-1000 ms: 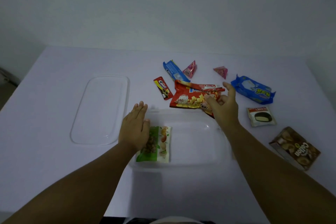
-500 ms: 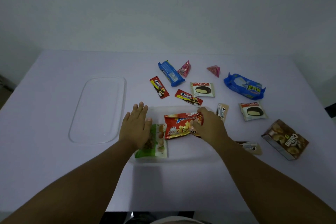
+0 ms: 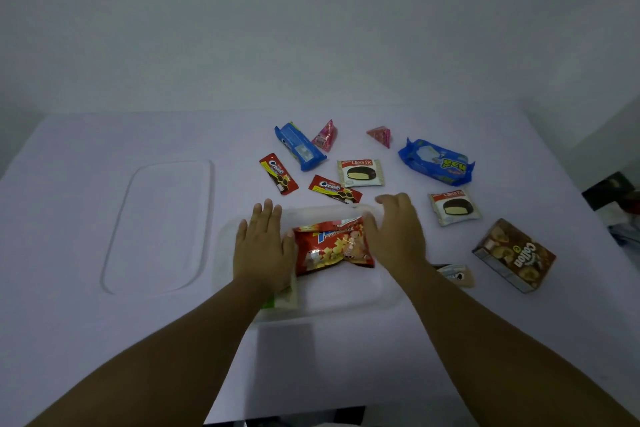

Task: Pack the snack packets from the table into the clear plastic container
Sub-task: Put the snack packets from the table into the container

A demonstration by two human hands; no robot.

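Nearby, two Choco Pie packets (image 3: 360, 173)

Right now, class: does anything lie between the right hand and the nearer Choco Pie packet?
Nothing visible does. Only bare table separates the right hand from the Choco Pie packet beside it.

Red-yellow chips bag (image 3: 334, 244); blue biscuit pack (image 3: 437, 162); brown Collon box (image 3: 515, 255); clear container (image 3: 346, 302).

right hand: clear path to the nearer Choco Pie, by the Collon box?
Probably yes. The right hand lies open at the container's right end, and that Choco Pie lies flat on bare table just to its right, nothing on top of it or between them.
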